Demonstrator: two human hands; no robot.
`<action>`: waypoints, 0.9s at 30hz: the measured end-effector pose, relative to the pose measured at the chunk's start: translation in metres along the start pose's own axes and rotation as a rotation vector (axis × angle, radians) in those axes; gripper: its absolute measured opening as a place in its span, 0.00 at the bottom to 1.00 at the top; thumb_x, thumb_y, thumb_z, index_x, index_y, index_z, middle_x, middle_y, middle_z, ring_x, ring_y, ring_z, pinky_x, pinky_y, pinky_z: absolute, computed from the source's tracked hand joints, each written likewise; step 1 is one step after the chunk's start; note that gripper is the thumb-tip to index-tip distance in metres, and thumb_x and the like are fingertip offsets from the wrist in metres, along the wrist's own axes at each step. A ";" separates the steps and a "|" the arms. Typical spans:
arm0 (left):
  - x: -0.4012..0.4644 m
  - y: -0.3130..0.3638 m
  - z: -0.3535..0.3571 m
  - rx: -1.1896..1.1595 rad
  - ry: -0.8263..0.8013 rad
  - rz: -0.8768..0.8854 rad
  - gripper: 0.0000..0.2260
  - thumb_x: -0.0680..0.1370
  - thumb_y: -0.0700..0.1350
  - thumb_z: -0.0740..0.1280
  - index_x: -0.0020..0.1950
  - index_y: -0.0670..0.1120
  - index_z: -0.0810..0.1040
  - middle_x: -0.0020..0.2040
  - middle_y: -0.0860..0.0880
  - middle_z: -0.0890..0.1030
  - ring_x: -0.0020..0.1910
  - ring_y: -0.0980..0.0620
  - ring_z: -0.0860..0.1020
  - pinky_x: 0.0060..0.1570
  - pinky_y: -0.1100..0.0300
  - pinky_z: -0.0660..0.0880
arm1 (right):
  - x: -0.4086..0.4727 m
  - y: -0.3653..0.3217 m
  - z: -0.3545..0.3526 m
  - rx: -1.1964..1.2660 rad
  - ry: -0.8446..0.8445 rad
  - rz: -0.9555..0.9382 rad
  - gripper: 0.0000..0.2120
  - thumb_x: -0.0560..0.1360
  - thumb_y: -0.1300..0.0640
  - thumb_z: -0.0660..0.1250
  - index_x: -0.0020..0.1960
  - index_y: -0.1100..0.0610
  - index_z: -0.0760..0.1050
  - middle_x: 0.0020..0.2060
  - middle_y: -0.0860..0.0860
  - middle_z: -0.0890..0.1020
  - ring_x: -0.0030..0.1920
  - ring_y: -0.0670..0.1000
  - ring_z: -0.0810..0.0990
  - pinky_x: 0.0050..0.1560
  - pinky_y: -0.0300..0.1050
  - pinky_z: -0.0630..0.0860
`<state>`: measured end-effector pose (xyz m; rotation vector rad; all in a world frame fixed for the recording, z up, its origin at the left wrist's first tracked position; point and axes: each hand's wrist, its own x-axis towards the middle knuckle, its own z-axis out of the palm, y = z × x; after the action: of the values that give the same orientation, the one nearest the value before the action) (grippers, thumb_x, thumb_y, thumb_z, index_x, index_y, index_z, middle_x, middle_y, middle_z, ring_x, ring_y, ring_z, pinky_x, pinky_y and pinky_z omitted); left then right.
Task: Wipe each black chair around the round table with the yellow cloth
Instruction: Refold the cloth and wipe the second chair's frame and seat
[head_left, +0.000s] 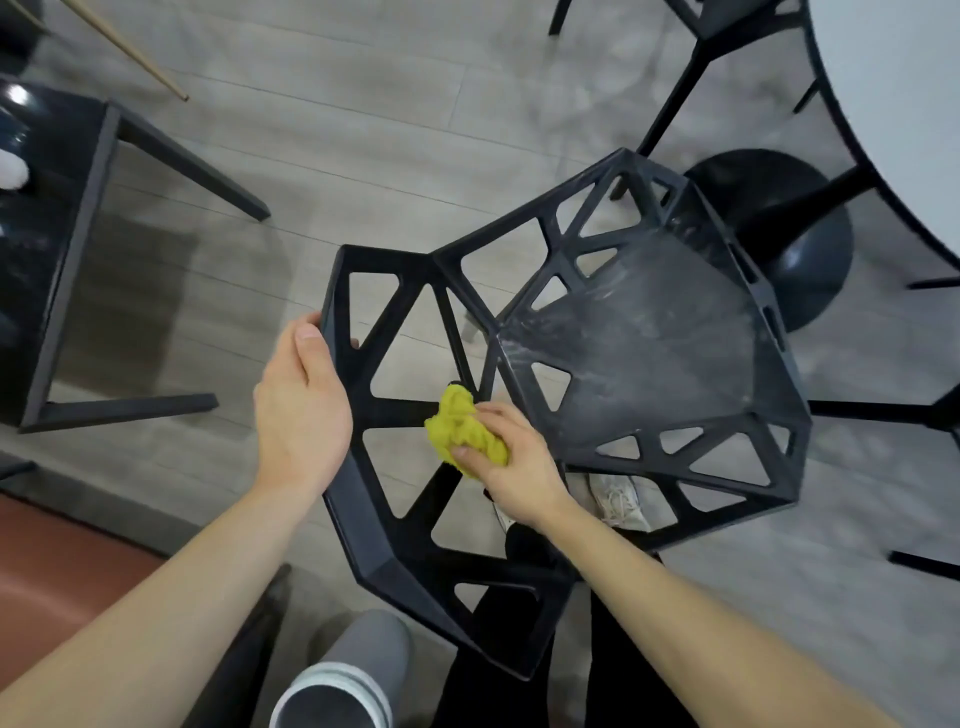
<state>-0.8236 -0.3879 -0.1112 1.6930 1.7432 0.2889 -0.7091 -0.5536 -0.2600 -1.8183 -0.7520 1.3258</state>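
Observation:
A black chair (649, 332) with triangular cut-outs stands below me, its dusty seat toward the round white table (893, 104). My left hand (298, 405) grips the outer edge of the chair's backrest, thumb on top. My right hand (511, 462) holds the crumpled yellow cloth (462, 428) and presses it on a backrest bar near where backrest and seat meet.
A second black chair (67, 270) stands at the left, and a third (701, 31) at the top by the table. The table's black pedestal base (795, 244) sits right behind the seat. My shoes show under the chair on the grey wood floor.

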 end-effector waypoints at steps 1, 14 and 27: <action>0.001 -0.001 0.001 0.001 -0.002 0.002 0.19 0.91 0.51 0.48 0.68 0.53 0.77 0.48 0.66 0.79 0.53 0.55 0.74 0.59 0.55 0.68 | -0.006 0.010 -0.006 -0.001 -0.044 -0.023 0.16 0.78 0.50 0.75 0.65 0.48 0.82 0.65 0.41 0.78 0.65 0.43 0.78 0.67 0.39 0.72; 0.001 0.001 0.004 -0.022 0.014 0.031 0.19 0.90 0.51 0.48 0.67 0.50 0.78 0.56 0.48 0.84 0.55 0.46 0.78 0.56 0.51 0.71 | -0.033 0.033 -0.040 -0.114 -0.053 0.250 0.14 0.77 0.56 0.72 0.60 0.42 0.82 0.58 0.43 0.84 0.58 0.44 0.81 0.61 0.45 0.75; -0.007 0.013 0.008 -0.108 0.169 -0.030 0.18 0.89 0.56 0.53 0.51 0.44 0.72 0.40 0.50 0.75 0.41 0.50 0.73 0.45 0.57 0.63 | -0.032 0.021 -0.036 -0.169 -0.037 0.265 0.11 0.79 0.53 0.69 0.60 0.44 0.81 0.51 0.43 0.85 0.53 0.47 0.82 0.57 0.44 0.76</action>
<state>-0.8094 -0.3952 -0.1071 1.6029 1.8372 0.5164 -0.6832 -0.5993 -0.2539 -2.0896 -0.6774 1.5062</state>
